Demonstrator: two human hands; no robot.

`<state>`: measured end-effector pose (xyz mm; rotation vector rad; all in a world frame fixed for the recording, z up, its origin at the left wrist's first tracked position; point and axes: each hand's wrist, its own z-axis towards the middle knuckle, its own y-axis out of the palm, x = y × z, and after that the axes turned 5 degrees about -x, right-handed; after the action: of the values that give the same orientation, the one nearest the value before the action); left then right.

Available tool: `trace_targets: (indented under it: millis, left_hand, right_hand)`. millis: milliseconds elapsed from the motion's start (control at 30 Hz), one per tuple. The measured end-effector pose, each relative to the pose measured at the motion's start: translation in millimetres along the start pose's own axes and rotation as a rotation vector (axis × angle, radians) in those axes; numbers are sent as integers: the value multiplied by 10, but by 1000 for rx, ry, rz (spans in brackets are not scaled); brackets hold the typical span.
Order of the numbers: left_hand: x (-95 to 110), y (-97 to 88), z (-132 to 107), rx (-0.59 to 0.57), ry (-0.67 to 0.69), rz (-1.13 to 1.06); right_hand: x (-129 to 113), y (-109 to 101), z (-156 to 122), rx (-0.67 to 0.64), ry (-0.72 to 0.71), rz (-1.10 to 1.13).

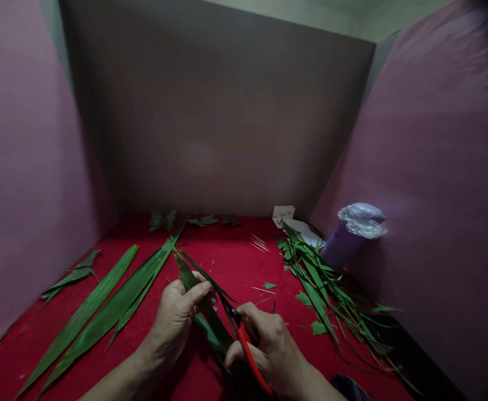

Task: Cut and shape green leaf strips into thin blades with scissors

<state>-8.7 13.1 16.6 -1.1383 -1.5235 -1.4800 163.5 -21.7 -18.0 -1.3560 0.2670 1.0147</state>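
Note:
My left hand (181, 306) pinches a long green leaf (210, 314) between thumb and fingers, near the middle of the red cloth. The leaf runs from a narrow tip at the upper left down toward my right hand. In my right hand (269, 340) is a pair of scissors with red handles (250, 356). Their dark blades lie along the right side of the leaf; whether they are open or closed on it I cannot tell. Below my hands, the lower end of the leaf is in shadow.
Long leaves (114, 309) lie on the red cloth (227, 250) at left. A heap of cut strips (319, 278) lies at right, beside a purple roll in clear plastic (363, 220). Thin sticks (259, 243) and a white card (283, 214) sit farther back. Pink panels stand on both sides.

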Motion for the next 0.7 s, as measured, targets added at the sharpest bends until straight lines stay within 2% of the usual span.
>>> trace_targets:
  millis: [267, 700]
  left_hand:
    - [57, -29, 43, -5, -1, 35]
    - [-20, -59, 62, -45, -43, 16]
  right_hand:
    - [6, 23, -8, -49, 26, 96]
    - [16, 9, 17, -118, 128, 386]
